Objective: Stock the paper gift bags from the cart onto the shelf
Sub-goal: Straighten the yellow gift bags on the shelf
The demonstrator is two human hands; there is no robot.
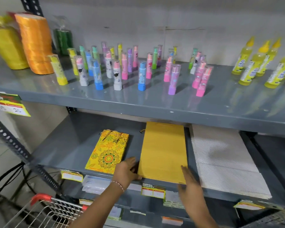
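On the lower shelf (76,145), both hands (127,170) open, palms flanking the plain yellow bag stack (163,152).

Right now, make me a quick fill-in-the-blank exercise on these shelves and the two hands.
1. Both hands touch the plain ____ bag stack.
2. The patterned bag lies to that stack's ____.
3. The white stack lies to its ____.
4. The glue sticks stand on the ____ shelf.

Missing words: yellow; left; right; upper

A shop, prob. a supermarket stationery aisle: grey steel shelf (155,111) w/ price tags (153,191) reading "Super Market", rows of glue sticks (141,76), wire cart (48,211).
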